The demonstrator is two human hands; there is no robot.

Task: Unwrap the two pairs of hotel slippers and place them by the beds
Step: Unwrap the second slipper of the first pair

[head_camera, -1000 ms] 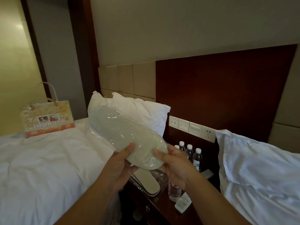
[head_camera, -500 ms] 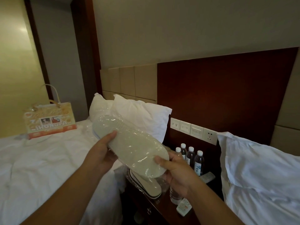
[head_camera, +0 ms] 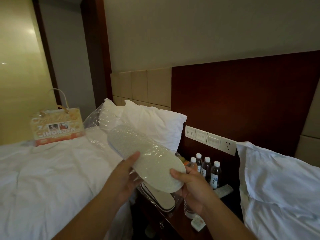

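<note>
Gripped by left hand (head_camera: 124, 177) and right hand (head_camera: 192, 186): flat oval slipper pair (head_camera: 147, 158) in crinkled clear film (head_camera: 97, 122). Below hands: 2nd pair (head_camera: 161, 198) on dark wood nightstand (head_camera: 174, 220); rumpled white bed (head_camera: 52, 170) leftward.

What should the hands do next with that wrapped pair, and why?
Probably slide the wrap off the far end. The right hand pinches the near end of the slippers, the left hand grips their side, and loose wrap trails past the far tip, so pulling it that way looks easiest.
</note>
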